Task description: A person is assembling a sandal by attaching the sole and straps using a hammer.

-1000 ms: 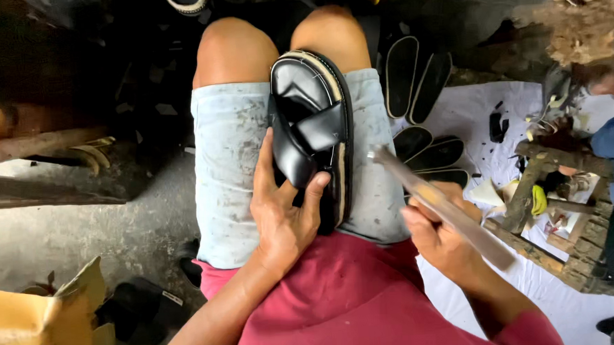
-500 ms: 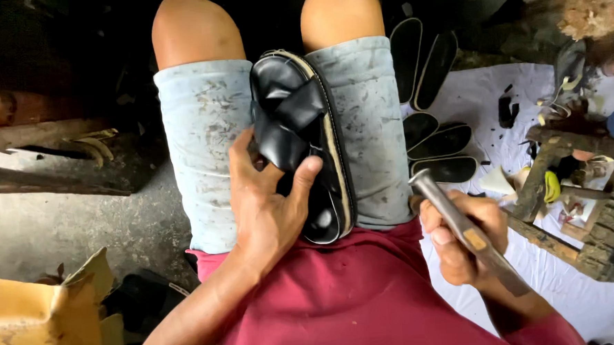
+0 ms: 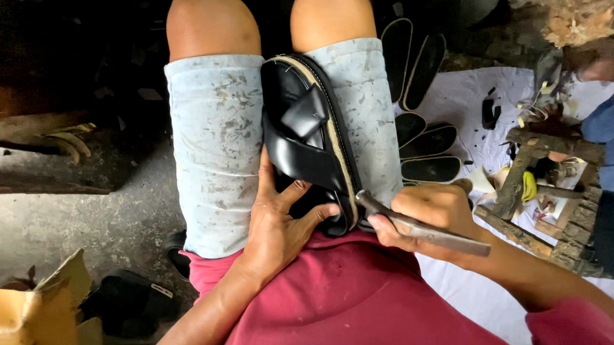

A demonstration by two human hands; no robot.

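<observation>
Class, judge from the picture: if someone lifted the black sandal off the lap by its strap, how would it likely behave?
The black sandal probably hangs stiffly, since its sole looks thick and flat. The broad crossed straps look soft and would likely flex. It seems light: the left hand steadies it with spread fingers.

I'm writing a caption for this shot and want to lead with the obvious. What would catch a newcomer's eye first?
First, the black sandal lying lengthwise on the person's lap between the pale, stained shorts. The left hand steadies its heel end, while the right hand presses a flat metal tool against the sole's edge. To the right, dark sole blanks lie beside a white sheet.
</observation>
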